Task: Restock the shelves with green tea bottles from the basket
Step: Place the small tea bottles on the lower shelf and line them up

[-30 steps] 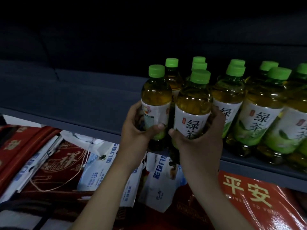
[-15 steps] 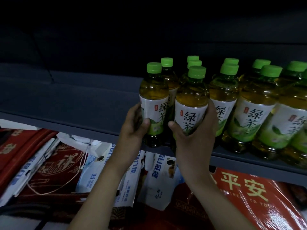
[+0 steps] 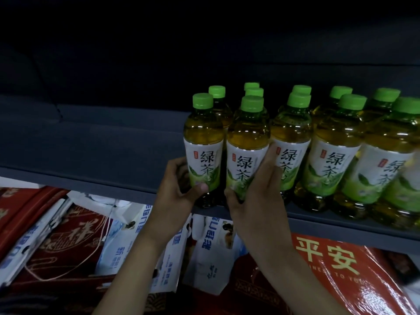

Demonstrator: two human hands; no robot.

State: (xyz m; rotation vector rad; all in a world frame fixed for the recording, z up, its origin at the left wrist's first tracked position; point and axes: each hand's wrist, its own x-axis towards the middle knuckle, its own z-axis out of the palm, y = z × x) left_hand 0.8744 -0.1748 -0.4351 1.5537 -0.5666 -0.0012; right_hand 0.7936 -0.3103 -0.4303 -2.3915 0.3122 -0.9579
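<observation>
Two green tea bottles with green caps and white-green labels stand at the front edge of the dark grey shelf. My left hand grips the leftmost bottle low on its label, thumb across the front. My right hand holds the bottle beside it, thumb at the label's lower edge and fingers up its right side. Both bottles stand upright with labels facing me. Several more green tea bottles fill the shelf to the right and behind. The basket is out of view.
The left half of the shelf is bare. Below the shelf lie red packages with gold characters and white-blue cartons. A dark shelf board hangs above the bottles.
Both bottles have been set down upright on the shelf edge and turned so their labels face forward. My hands have slid lower on them; the view has shifted slightly.
</observation>
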